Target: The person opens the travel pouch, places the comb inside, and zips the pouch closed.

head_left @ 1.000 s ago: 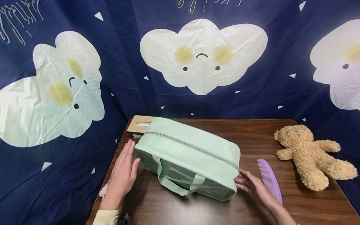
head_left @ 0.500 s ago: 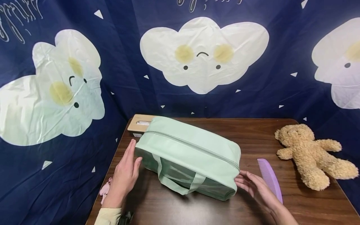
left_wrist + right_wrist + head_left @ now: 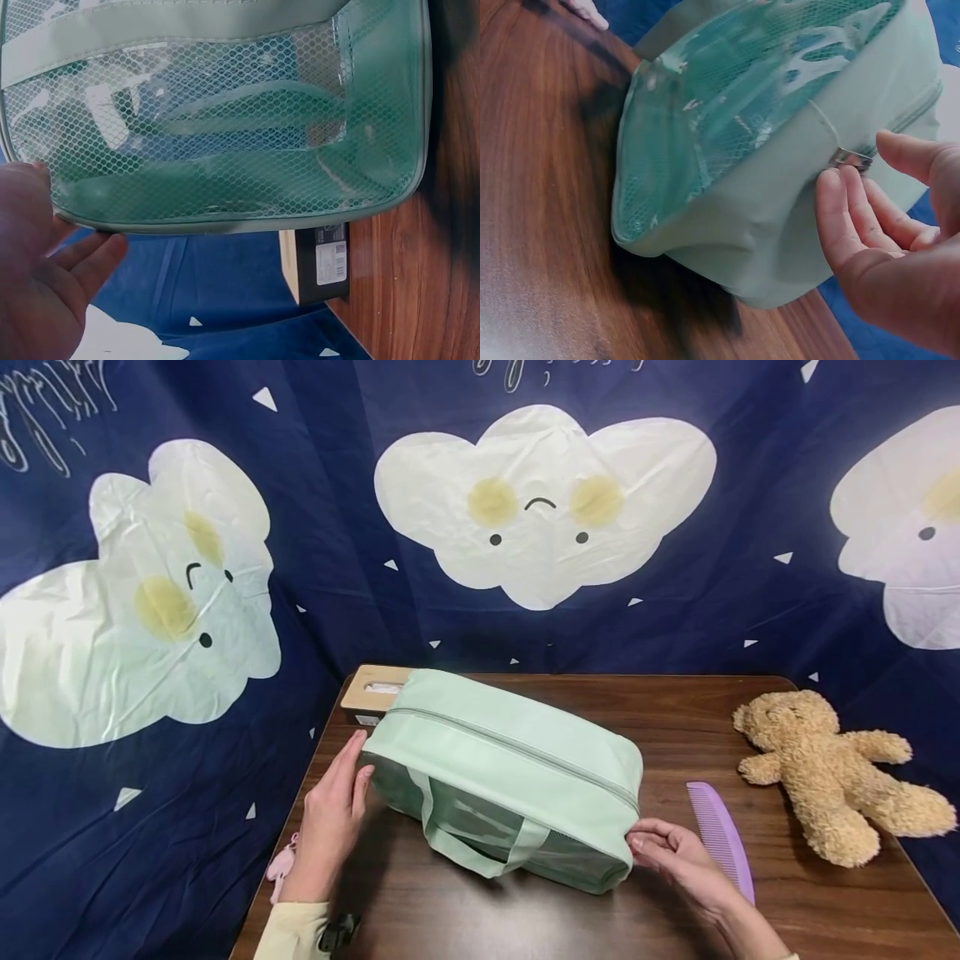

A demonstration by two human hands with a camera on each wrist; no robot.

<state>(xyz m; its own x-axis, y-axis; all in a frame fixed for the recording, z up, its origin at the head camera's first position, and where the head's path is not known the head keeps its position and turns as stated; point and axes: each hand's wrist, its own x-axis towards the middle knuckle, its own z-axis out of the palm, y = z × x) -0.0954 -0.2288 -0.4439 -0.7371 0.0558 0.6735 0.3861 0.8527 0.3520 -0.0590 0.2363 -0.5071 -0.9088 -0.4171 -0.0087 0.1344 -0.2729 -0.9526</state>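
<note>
Green bag point(image 3: 502, 777) on the table point(image 3: 690, 710) should handle light, floppy, slick on the clear near panel point(image 3: 480, 818), best hold the handle point(image 3: 465, 855); left hand point(image 3: 333, 810) steadies its left end, fingers straight, right hand point(image 3: 678, 860) seemingly pinching the zip pull point(image 3: 853, 159) at right.

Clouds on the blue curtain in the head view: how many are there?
3: a left cloud, a middle cloud above the green bag, and a right cloud, cut off by the picture's edge. Others may lie outside the view.
</note>
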